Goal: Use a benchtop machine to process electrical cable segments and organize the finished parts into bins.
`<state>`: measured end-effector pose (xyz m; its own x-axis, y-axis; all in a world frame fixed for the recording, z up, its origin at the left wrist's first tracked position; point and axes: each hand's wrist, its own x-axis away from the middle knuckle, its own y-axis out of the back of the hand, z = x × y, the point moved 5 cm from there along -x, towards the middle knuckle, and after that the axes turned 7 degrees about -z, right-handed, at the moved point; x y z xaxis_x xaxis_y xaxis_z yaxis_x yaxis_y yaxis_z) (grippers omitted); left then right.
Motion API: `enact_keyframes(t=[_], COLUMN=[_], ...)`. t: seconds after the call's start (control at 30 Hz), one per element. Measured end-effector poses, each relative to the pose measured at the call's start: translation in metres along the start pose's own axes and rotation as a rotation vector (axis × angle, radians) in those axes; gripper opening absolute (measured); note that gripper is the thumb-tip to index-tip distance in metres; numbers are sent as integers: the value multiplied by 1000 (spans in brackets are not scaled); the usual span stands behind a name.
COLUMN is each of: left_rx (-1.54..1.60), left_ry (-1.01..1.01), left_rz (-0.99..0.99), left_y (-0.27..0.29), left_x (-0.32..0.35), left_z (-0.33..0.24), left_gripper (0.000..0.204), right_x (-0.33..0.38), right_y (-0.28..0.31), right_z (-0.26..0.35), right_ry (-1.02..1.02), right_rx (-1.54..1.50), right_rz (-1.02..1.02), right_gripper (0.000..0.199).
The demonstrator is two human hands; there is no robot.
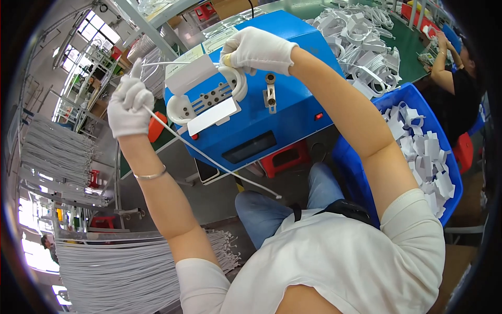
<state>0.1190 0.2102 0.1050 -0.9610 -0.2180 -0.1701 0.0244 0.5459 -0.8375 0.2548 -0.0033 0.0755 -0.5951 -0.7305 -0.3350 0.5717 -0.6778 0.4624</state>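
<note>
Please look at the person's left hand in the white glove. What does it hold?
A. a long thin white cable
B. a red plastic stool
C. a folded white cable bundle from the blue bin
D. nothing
A: the gloved left hand is closed on a long thin white cable, which runs down and to the right from the fist, in front of the blue box-shaped machine.

Bright windows (86, 31) light the room from beyond a metal shelving rack (83, 89). Below the rack spreads a grey floor (209, 201). Right of it, across the room, stands a green-topped table (402, 57).
</note>
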Motion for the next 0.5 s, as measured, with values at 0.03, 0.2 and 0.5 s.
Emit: enact_keyframes(t=[0.03,0.2,0.5], left_rx=[0,-37,119], left_ry=[0,5,-59], left_rz=[4,-56,-54], left_y=[0,8,41], left_x=[-4,-8,69], left_z=[-2,-6,20], left_gripper=[37,37,39], right_x=[1,5,26], right_y=[-2,-3,39], right_z=[1,4,-19], right_ry=[3,17,131], right_rx=[5,-2,-295], right_rz=[-12,-87,-447], right_gripper=[22,21,25])
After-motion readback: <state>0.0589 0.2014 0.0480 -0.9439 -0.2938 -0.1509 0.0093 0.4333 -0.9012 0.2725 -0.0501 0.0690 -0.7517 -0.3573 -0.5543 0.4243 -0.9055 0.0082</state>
